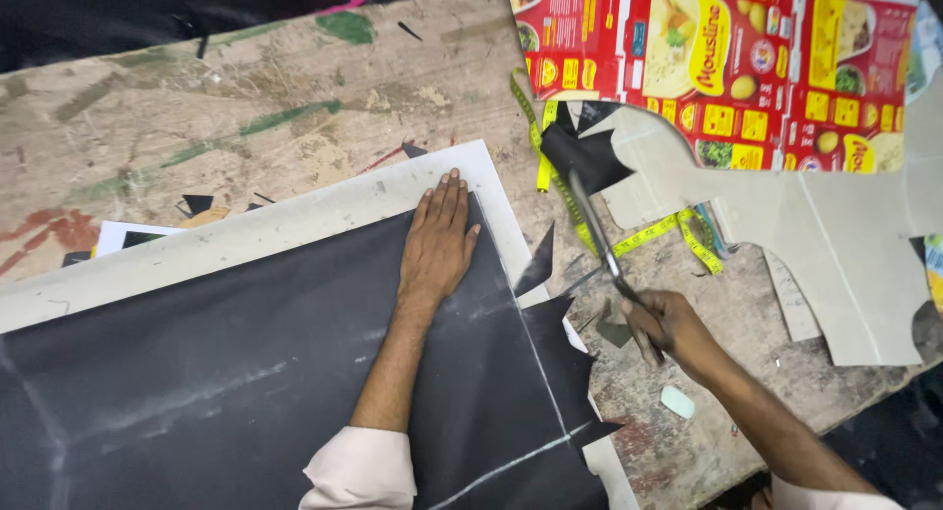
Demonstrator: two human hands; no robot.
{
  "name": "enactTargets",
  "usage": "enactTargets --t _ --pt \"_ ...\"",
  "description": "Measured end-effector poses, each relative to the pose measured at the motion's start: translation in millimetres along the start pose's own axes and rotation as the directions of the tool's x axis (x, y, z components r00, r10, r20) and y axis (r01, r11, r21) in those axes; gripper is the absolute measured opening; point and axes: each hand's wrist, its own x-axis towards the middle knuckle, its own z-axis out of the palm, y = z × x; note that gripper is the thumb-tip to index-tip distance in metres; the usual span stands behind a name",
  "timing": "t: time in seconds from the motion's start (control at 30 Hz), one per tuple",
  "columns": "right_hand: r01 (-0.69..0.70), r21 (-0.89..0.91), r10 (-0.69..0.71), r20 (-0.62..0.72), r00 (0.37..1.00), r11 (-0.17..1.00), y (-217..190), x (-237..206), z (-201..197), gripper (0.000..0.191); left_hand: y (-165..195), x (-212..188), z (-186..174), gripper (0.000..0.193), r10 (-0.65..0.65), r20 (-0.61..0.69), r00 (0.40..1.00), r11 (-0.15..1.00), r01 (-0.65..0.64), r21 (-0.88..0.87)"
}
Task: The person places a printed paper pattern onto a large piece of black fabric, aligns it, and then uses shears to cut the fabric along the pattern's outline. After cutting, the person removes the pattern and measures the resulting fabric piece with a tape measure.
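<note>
The left hand (439, 237) lies flat, fingers together and extended, pressing the black woven fabric sheet (246, 372) marked with white chalk lines near its far right corner, over a pale grey backing board (324, 207) on the worn, paint-stained wooden tabletop (226, 107). The right hand (668, 328) has its fingers curled shut through the handles of the steel scissors (594, 230), whose blades point away toward the far edge, their tips at a dark scrap of cloth (587, 156) beside a yellow measuring tape (638, 237).

The risk I see lies at the cloth's jagged right edge: the matte fabric looks limp and smooth, so if the flat palm eases, the sheet could slide on the board and the chalk line would drift from true. The loose tape, coiled close under the blades, could be nicked or snag them. Black offcuts (565, 353) could catch the cloth edge too.

A stiff grey card pattern piece (835, 245) with curved outlines lies toward the right edge, part of it showing glossy red and yellow printed packaging (707, 58). A small white tailor's chalk (678, 402) sits near the right wrist.
</note>
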Motion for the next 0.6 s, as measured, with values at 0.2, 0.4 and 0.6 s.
enactTargets --t 0.2,0.4,0.6 --pt "-0.114 -0.007 0.111 0.316 0.942 0.993 106.8 -123.7 -4.5 0.026 59.5 -55.6 -24.8 0.048 0.103 -0.131 0.986 0.986 -0.084 0.145" --pt "-0.252 -0.093 0.268 0.391 0.880 0.963 192.4 -205.8 -55.1 0.019 229.2 -259.8 -45.5 0.030 -0.178 -0.225 0.958 0.972 0.135 -0.192" --pt "-0.068 -0.373 0.260 0.492 0.831 0.925 192.6 -184.5 -139.2 0.029 348.6 -309.6 -23.4 0.063 -0.243 0.034 0.969 0.938 0.244 -0.246"
